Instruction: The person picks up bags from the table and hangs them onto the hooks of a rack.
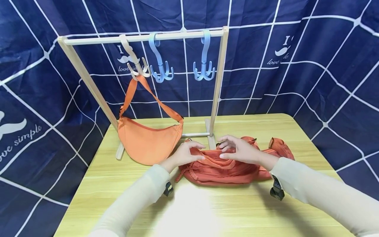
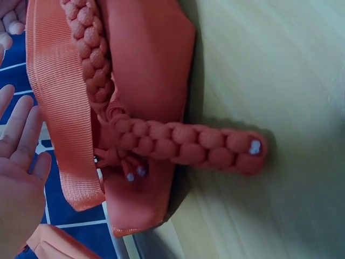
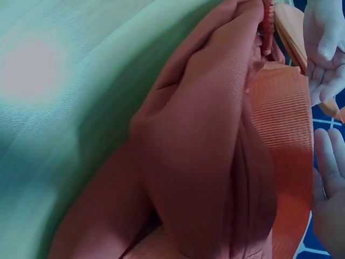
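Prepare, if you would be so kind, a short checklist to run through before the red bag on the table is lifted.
1. Red bag supported: ok, it rests on the table.
2. Grip on its webbing strap: not ok, the left hand and right hand are at it, but neither is closed around it.
3. Spare hooks: ok, the middle blue hook and right blue hook carry nothing.
4. Orange bag secure: ok, its strap hangs on the beige hook.
5. Red bag's contents: cannot tell, its inside is hidden.
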`<state>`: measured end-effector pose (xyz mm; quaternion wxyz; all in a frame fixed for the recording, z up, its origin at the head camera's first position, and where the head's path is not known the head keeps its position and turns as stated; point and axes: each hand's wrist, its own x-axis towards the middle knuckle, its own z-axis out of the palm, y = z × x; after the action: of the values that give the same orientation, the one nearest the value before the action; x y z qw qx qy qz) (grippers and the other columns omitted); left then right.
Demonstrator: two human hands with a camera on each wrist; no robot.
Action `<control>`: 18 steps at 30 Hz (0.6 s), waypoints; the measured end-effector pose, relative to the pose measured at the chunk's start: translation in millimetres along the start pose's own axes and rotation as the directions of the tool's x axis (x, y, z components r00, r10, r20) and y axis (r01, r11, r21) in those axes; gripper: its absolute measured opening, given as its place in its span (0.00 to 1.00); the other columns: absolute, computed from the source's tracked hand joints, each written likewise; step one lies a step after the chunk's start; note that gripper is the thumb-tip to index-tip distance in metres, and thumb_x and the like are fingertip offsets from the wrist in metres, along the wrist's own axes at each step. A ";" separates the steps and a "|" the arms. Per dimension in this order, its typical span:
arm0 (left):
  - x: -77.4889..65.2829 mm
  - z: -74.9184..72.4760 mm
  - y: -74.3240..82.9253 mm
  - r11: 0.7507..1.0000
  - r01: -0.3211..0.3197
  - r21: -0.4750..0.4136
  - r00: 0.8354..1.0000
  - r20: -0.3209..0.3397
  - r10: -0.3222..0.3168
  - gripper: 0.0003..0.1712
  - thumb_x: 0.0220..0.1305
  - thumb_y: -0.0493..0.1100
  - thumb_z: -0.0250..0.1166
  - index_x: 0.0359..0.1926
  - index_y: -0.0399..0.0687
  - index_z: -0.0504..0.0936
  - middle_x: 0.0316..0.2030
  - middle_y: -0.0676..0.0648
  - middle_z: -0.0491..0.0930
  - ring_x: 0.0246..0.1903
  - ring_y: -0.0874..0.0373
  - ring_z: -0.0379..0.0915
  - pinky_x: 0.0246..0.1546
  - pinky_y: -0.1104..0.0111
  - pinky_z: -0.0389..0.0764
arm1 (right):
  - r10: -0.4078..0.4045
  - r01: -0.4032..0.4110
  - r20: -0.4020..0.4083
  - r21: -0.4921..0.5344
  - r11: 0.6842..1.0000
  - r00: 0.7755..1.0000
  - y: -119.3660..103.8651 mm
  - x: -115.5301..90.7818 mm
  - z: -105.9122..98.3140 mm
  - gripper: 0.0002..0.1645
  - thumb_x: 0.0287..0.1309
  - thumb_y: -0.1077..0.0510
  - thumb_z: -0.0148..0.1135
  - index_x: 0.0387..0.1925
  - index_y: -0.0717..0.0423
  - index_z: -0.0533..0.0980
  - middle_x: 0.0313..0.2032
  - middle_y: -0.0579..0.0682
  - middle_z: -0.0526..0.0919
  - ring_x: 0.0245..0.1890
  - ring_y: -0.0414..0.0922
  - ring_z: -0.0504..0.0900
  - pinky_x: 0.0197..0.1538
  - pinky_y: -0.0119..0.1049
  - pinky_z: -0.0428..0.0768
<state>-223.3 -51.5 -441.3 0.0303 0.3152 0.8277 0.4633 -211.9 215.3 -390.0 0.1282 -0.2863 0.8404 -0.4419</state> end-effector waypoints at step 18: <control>1.4 19.1 -10.9 0.994 -0.052 0.100 0.999 0.012 0.051 0.21 0.48 0.44 0.77 0.45 0.45 0.85 0.44 0.49 0.82 0.47 0.57 0.74 0.53 0.69 0.69 | -0.005 0.015 0.059 -0.168 0.986 0.998 16.4 -16.7 11.4 0.39 0.47 0.48 0.75 0.59 0.54 0.69 0.46 0.47 0.79 0.48 0.48 0.77 0.51 0.49 0.73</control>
<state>-223.3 -40.5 -460.4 0.0064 0.3400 0.8412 0.4204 -199.2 224.9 -410.6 0.1260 -0.3130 0.8692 -0.3614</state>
